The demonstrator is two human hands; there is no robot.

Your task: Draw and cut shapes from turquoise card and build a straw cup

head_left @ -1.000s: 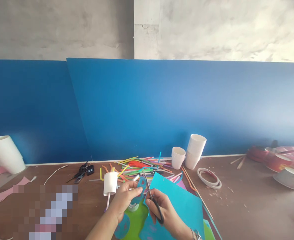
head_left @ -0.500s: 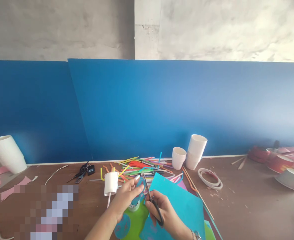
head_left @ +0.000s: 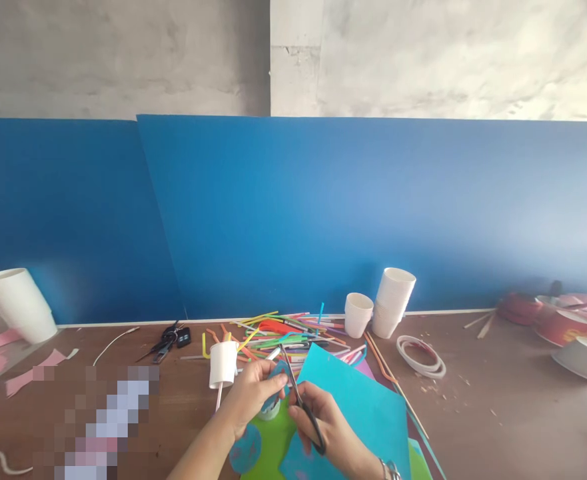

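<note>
My left hand (head_left: 260,387) pinches a small blue paper piece (head_left: 282,369) between thumb and fingers. Black-handled scissors (head_left: 315,428) are in my right hand (head_left: 323,417), their blades pointing up and away beside the paper. Below my left hand a small round white item (head_left: 270,411) stands on green paper (head_left: 275,445). A blue paper circle (head_left: 246,449) lies under my left wrist. Under and beyond my right hand is a larger sheet of bright blue paper (head_left: 368,407).
A white paper cup with straws (head_left: 223,365) stands left of my hands. Behind lies a pile of coloured straws (head_left: 293,333). Stacked white cups (head_left: 394,303), a coiled strip (head_left: 420,357), keys (head_left: 173,339) and pink paper scraps (head_left: 36,373) sit around. A blue partition (head_left: 323,213) rises behind.
The blue paper piece in my left hand has shifted slightly and shows less of its face. Both hands keep nearly the same place, with the scissors still beside the paper.
</note>
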